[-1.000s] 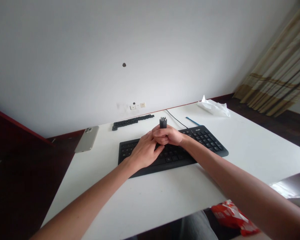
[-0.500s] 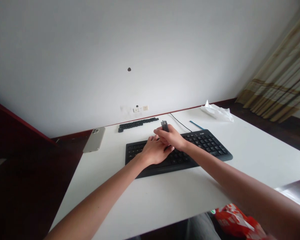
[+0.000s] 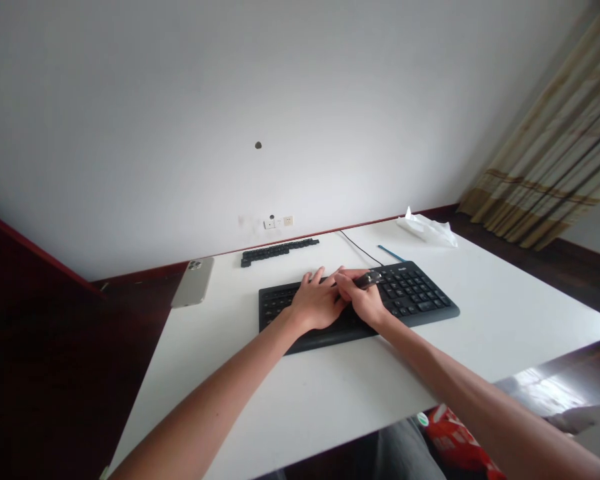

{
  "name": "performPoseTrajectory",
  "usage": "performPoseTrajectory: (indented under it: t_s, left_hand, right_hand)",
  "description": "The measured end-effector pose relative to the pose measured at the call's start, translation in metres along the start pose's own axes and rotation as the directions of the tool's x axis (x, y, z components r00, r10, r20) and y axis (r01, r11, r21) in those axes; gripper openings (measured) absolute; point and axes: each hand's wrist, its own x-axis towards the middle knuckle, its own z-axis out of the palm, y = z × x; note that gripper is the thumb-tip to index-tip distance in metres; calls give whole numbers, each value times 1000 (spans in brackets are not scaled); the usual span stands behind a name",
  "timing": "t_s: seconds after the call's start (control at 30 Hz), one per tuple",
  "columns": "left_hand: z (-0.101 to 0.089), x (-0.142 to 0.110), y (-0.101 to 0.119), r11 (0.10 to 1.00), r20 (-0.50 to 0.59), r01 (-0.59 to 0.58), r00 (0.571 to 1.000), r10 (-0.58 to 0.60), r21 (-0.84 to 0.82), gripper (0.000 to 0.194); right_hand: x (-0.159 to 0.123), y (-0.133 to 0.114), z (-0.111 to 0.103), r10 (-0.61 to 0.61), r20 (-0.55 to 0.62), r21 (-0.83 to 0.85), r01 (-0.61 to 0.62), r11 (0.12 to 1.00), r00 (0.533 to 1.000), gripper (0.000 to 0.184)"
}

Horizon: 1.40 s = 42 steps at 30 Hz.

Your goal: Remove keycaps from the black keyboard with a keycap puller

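1. The right hand [image 3: 364,301] is lying nearest the small dark cylindrical object [image 3: 370,280], and the right fingers [image 3: 353,283] are curling in and pinching it at their tips, nearly closed on it. The exact grip is partly hidden.
2. The object is sitting just above the keys, at the far edge of the right hand. Its long axis is lying almost level, running from the fingertips out to the right toward the number keys.
3. The left hand [image 3: 316,302] is resting open over the keys, farther from the object. The left fingers [image 3: 320,275] are spreading forward, holding nothing visible, and their tips are reaching across to touch the right hand.
4. The black keyboard [image 3: 420,297] is lying under both hands, its cable [image 3: 359,248] trailing away behind it.
5. A red packet [image 3: 453,443] is showing below the near edge of the white counter [image 3: 330,413].
6. A strip of dark keycaps [image 3: 277,253], a phone [image 3: 193,282], a blue pen [image 3: 393,253] and a crumpled tissue packet [image 3: 427,230] are lying toward the back.
7. Wall sockets [image 3: 279,222] are sitting beyond them, with a striped curtain [image 3: 530,147] hanging to the right.
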Motion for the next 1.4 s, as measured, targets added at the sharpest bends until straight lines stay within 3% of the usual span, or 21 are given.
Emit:
performPoseTrajectory:
  t_s: [0.1,0.27,0.5,0.77,0.87,0.93,1.0,1.1,1.27,1.4]
  left_hand:
    - [0,0,0,1000,26,11,1000,-10,-15,57]
    - [-2,2,1,1000,41,15,999,-14,-25,53]
    - [1,2,0,1000,3,-3,1000,3,-4,52]
    - [-8,1,-1,998,27,-9,1000,10,-68,53]
    - [-13,2,-6,993,-35,-15,999,11,-120,61]
    - [-16,3,-9,986,-157,-84,986,62,-141,54]
    - [-20,4,-12,970,-254,-202,953,163,-138,35]
    - [-25,5,-15,945,-250,-304,930,268,-118,20]
    - [-28,4,-18,947,-184,-289,947,262,-141,14]
    - [-31,4,-20,958,-198,-203,967,163,-204,11]
  right_hand:
    - [-1,3,1,-42,-19,-39,42,998,999,49]
    - [-2,4,1,-38,-63,48,41,998,997,51]
    - [-2,5,-1,-53,-83,105,62,993,995,49]
    - [-1,-2,-4,-201,-235,-250,141,958,951,48]
    - [3,-3,-11,-266,-290,-351,156,923,919,48]
    - [5,-3,-17,-298,-298,-411,160,898,907,46]
    - [6,-2,-20,-312,-300,-438,160,885,902,45]
    - [8,-1,-22,-294,-307,-427,145,892,905,45]
    - [9,-1,-20,-254,-321,-401,112,909,912,45]
    - [9,-2,-21,-245,-308,-402,108,909,919,46]
